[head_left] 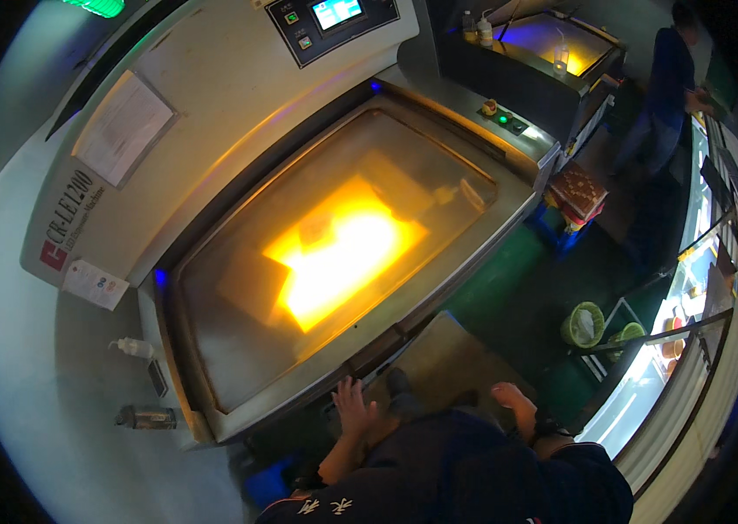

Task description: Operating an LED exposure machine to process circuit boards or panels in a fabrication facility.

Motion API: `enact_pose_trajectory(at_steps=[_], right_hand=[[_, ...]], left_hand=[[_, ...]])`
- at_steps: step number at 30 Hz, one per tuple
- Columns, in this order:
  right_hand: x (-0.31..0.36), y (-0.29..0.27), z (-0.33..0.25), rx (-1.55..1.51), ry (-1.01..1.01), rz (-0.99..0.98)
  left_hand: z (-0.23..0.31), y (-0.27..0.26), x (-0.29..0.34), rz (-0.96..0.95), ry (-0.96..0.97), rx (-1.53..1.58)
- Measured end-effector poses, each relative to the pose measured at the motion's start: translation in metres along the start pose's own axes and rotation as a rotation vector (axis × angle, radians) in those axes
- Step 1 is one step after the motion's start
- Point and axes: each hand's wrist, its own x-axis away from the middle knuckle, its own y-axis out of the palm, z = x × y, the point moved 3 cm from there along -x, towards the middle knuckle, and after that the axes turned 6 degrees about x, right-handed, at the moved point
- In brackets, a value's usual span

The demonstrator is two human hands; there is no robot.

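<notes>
My left hand [354, 406] is raised at the front edge of a large exposure machine [257, 417], its fingers spread and nothing in it. Off to the right, my right hand [513, 399] hangs away from the machine with its fingers curled in; I see no object in it. The machine's flat bed [242, 371] lies in front of me under a hazy, see-through cover. Bright yellow light [347, 249] glows in its middle, around darker rectangular shapes. Neither hand is on the bed's glowing part.
A control panel [332, 22] tops the machine. A white squeeze bottle [135, 348] and a dark canister [146, 417] stand left. Green buckets [583, 325] and a stacked stool [576, 194] are right, beside a lit table [617, 419]. Another person [667, 79] stands far right.
</notes>
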Motion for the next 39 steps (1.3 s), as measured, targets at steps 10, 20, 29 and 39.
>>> enact_pose_trajectory(at_steps=[10, 20, 29, 39], right_hand=[[0.03, 0.013, -0.004, 0.002, 0.088, 0.017], [0.062, 0.078, -0.102, 0.232, -0.066, 0.302], [0.12, 0.082, -0.283, -0.525, 0.743, 0.285], [0.222, 0.258, -0.325, -0.989, 0.889, 0.269]], left_hand=[[0.023, -0.024, -0.109, 0.091, 0.323, 0.104], [0.018, 0.024, -0.158, -0.582, 0.907, 0.569], [0.014, 0.016, -0.148, -0.497, 0.967, 0.432], [-0.022, 0.044, -0.141, -0.94, 0.44, 0.107]])
